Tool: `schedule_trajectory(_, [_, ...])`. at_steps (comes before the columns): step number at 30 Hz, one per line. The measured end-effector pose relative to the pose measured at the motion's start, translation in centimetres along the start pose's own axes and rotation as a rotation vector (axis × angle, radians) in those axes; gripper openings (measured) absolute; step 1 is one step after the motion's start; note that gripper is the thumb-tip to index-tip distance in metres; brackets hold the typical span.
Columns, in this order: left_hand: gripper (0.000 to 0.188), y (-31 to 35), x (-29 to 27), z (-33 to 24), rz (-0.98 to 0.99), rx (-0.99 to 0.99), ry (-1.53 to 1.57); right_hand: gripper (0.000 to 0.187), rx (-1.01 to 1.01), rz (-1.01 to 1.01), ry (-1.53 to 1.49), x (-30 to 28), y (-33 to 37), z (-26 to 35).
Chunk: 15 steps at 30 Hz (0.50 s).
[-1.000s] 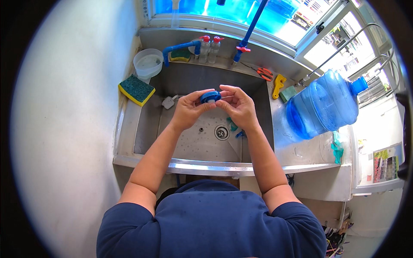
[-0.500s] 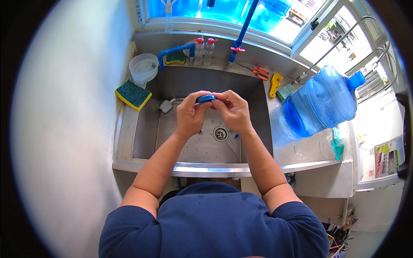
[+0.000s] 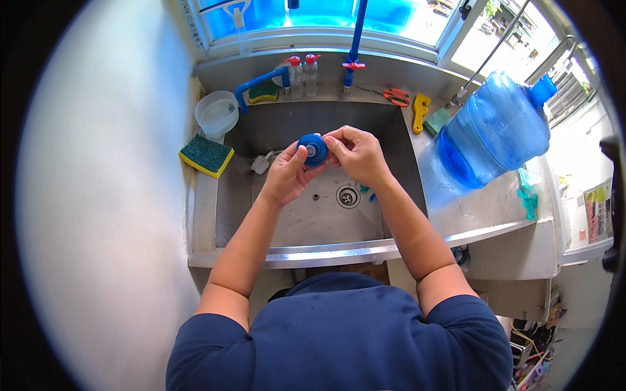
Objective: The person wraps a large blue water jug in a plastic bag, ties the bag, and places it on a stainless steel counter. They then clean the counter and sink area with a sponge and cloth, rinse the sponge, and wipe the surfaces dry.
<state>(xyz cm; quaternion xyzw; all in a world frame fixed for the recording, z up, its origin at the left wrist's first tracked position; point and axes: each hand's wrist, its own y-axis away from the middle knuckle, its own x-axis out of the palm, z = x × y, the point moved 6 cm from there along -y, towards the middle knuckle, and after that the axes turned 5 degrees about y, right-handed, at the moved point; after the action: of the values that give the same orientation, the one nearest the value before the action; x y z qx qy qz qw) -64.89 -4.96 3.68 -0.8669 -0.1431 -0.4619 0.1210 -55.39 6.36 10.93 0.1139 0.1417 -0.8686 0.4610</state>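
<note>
Over the steel sink (image 3: 293, 225), I see the left hand (image 3: 287, 176) grip a round, pale-centred blue cap (image 3: 315, 149), right hand (image 3: 358, 156) pinching its edge.

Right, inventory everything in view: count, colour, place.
Sink: 1, grey, centre
Drain: 1, silver, sink floor
Cap: 1, blue, above sink
Unclear object: 1, white, inside sink
Sponges: 2, green and yellow, left and back
Tub: 1, clear, back left
Bottles: 2, clear with red tops, back
Pipes: 2, blue, back
Tools: 2, orange and yellow, back right
Block: 1, green, right ledge
Jug: 1, blue, right counter
Cloth: 1, teal, right counter
Window frame: 1, white, back
Shirt: 1, navy, bottom
Left hand, right hand: 2, bare, at cap
</note>
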Motion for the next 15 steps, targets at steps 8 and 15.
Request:
schedule_trajectory(8, [0.024, -0.4, -1.4, 0.2, -0.092, 0.216, -0.370, 0.032, -0.241, -0.072, 0.189, 1.2, 1.4, -0.3])
schedule_trajectory(15, [0.022, -3.9, 7.9, -9.9, 0.145, 0.603, -1.892, 0.047, -0.367, 0.262, 0.868, -1.2, -1.5, 4.2])
